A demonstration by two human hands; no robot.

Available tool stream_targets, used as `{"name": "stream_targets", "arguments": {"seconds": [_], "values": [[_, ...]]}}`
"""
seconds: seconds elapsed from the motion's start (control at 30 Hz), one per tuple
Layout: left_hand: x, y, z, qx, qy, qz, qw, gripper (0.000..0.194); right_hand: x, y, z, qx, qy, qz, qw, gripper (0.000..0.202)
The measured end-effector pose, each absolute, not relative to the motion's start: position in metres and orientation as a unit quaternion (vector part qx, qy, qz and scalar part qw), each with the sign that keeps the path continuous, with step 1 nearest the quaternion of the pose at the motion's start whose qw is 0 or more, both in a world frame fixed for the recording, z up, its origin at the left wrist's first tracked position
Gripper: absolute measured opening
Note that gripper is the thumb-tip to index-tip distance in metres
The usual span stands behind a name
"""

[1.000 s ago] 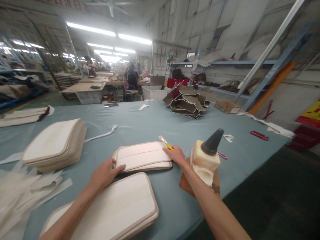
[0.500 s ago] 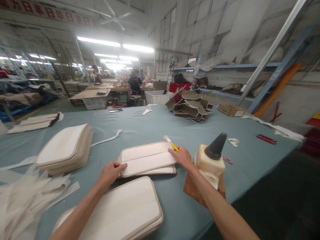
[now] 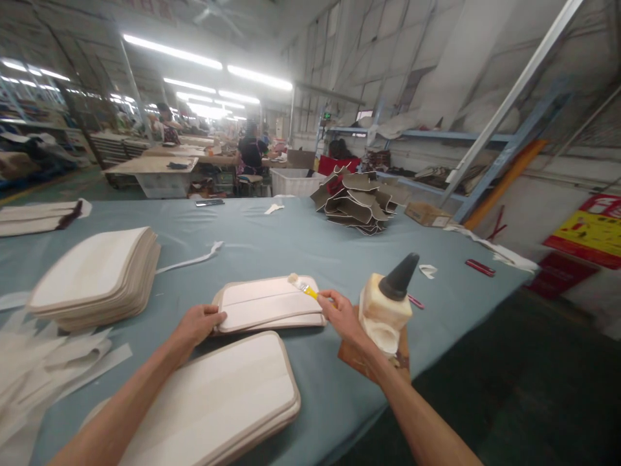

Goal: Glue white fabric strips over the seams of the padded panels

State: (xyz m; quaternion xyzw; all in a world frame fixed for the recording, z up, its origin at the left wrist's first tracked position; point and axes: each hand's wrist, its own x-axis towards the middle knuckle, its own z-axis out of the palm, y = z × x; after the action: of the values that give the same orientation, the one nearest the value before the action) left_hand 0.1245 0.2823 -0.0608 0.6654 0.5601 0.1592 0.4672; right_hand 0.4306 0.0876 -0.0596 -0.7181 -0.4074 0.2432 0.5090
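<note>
My right hand is closed round the yellow handle of a small brush, its pale bristles over the far right part of a white panel. This rounded rectangular panel has a beige rim and a dark line along its length, and it lies on another like it. My left hand pinches the panel's left end between thumb and fingers. Nearer me is a stack of similar panels. Right of my right hand stands a cream glue bottle with a black cone nozzle, on a brown board.
A taller stack of panels stands at the left, with loose white strips before it. Dark folded pieces are heaped at the back. A red tool lies near the table's right edge. Another person sits beyond the table.
The brush has swung left and down from the panel's far right edge to over its surface. The panel now lies lower on the one beneath. My view has turned slightly right.
</note>
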Motion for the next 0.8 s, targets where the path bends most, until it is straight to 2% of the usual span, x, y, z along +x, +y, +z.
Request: {"name": "stream_targets", "arguments": {"seconds": [0.17,0.27,0.53,0.8], "values": [[0.123,0.284,-0.062,0.681,0.547,0.127,0.470,0.027,0.431,0.073,-0.064,-0.666,-0.356,0.366,0.544,0.050],[0.123,0.285,-0.065,0.681,0.548,0.132,0.468,0.028,0.433,0.067,-0.059,-0.628,-0.319,0.390,0.593,0.054],[0.124,0.286,-0.067,0.673,0.565,0.137,0.458,0.028,0.414,0.095,-0.066,-0.598,-0.238,0.295,0.706,0.056],[0.126,0.282,-0.064,0.680,0.572,0.125,0.441,0.029,0.399,0.111,-0.080,-0.638,-0.225,0.215,0.705,0.048]]}}
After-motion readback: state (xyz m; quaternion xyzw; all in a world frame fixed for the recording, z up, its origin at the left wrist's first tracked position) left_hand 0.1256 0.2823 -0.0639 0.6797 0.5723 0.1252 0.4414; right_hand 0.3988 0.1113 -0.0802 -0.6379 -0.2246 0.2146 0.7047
